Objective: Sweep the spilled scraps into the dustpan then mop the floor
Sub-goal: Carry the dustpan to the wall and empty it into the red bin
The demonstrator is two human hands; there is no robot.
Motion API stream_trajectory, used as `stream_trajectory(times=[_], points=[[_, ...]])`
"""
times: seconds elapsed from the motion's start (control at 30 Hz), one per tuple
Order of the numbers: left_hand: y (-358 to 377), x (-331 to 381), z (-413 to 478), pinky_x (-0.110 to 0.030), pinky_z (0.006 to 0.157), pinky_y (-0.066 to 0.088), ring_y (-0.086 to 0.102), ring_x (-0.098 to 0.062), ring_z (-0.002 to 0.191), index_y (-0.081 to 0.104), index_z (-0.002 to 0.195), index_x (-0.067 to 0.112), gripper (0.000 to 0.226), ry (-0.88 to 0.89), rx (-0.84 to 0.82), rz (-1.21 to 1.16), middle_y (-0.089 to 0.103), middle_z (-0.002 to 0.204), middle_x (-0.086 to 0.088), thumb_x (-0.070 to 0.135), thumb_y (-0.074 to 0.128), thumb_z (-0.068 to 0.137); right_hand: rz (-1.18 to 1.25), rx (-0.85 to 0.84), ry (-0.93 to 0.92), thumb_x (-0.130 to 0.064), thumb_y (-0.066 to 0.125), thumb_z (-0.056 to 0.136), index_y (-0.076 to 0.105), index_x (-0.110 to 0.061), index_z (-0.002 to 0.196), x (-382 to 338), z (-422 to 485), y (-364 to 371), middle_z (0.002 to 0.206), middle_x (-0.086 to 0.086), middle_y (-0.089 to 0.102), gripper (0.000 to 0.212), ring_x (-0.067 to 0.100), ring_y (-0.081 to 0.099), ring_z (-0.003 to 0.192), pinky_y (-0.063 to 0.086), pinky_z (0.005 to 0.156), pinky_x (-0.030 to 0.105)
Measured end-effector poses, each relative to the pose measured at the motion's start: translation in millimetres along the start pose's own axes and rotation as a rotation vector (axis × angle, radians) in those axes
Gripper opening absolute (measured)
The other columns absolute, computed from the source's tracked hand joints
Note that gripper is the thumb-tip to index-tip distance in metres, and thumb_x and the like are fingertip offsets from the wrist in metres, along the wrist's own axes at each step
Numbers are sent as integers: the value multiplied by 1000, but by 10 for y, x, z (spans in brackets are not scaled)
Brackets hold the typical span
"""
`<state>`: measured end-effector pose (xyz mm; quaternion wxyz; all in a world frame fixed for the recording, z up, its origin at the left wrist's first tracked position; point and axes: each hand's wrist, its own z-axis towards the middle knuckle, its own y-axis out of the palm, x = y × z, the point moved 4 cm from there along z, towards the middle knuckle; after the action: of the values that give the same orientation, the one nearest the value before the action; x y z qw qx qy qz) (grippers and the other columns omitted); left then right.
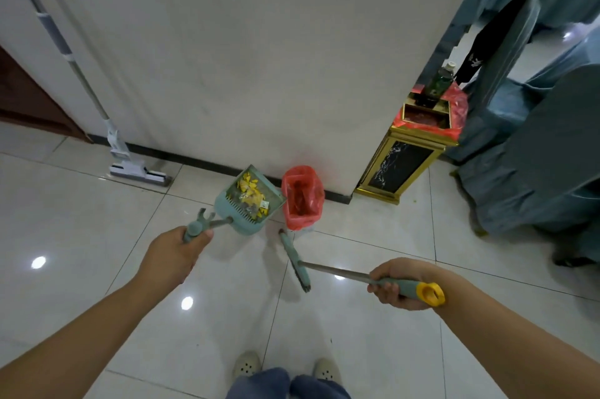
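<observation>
**Scraps in pan, pan at red-bagged bin, both grips loaded**

- nearest: pale perforated clogs (246, 365) and blue trouser knees (289, 382) at the bottom edge, standing on glossy white tiled floor (373, 350)
- right grip (397, 281): fingers wrapped round the teal broom handle with yellow loop end (418, 290), low on the right
- bare metal shaft runs left from it to the teal broom head (293, 260), seen edge-on between the feet and the small bin; can't tell if the bristles touch the tile
- left grip (173, 252): closed round the teal stub handle of the teal plastic dustpan with comb teeth (227, 207)
- pan looks held off the floor and tilted, shadow on the tile under it
- yellow scraps (248, 190) with a few pale bits all sit inside the pan
- pan's right edge is just beside the rim of the small bin with red plastic liner (302, 197); contact unclear
- that bin stands against the dark skirting of the white wall (259, 41)
- right of it, at the wall corner: tall gold-framed black marble-look bin with red liner (406, 158), dark green bottle with white cap (438, 83) upright on its top
- left along the wall: white sponge mop with grey pole (139, 172), head on the floor, pole leaning on the wall
- far right: chairs in blue-grey fabric covers (535, 145), a black garment (487, 38) draped over one back
</observation>
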<state>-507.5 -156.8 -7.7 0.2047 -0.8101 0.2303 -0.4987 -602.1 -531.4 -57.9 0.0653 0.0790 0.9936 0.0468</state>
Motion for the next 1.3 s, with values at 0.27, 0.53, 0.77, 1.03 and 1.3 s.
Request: stream_trajectory(times=[0.27, 0.53, 0.77, 1.03, 1.3], points=[[631, 324, -209, -28, 55, 38, 52, -19, 61, 55, 77, 14, 33, 168, -19, 432, 56, 65, -4, 44, 53, 90, -41, 33, 16, -6, 48, 94, 48, 3, 96, 230, -32, -686, 55, 11, 50, 9, 11, 42, 29, 40, 29, 16], [1267, 395, -391, -25, 61, 41, 51, -14, 70, 48, 96, 23, 34, 348, -146, 920, 41, 63, 12, 56, 39, 92, -7, 57, 6, -5, 46, 94, 46, 1, 96, 322, -80, -1077, 50, 11, 49, 7, 12, 42, 28, 40, 28, 15], [1457, 450, -485, -27, 72, 49, 65, -18, 85, 51, 117, 19, 45, 485, -170, 1168, 67, 96, 2, 53, 31, 95, 22, 45, -21, -6, 46, 95, 45, 1, 98, 315, -150, -1235, 49, 10, 48, 8, 12, 42, 29, 40, 28, 16], [1547, 504, -571, -30, 79, 50, 65, -20, 94, 49, 121, 15, 44, 650, -282, 1391, 66, 109, -2, 48, 32, 96, 245, -34, -76, -8, 47, 95, 45, 3, 103, 252, -219, -1270, 55, 11, 44, 13, 12, 44, 29, 41, 27, 16], [1795, 341, -626, -34, 78, 48, 63, -26, 98, 47, 123, 8, 40, 735, -429, 1573, 64, 112, -9, 37, 37, 98, 331, -29, -153, -8, 45, 96, 42, 3, 106, 215, -367, -1257, 50, 13, 44, 16, 11, 44, 27, 42, 28, 14]])
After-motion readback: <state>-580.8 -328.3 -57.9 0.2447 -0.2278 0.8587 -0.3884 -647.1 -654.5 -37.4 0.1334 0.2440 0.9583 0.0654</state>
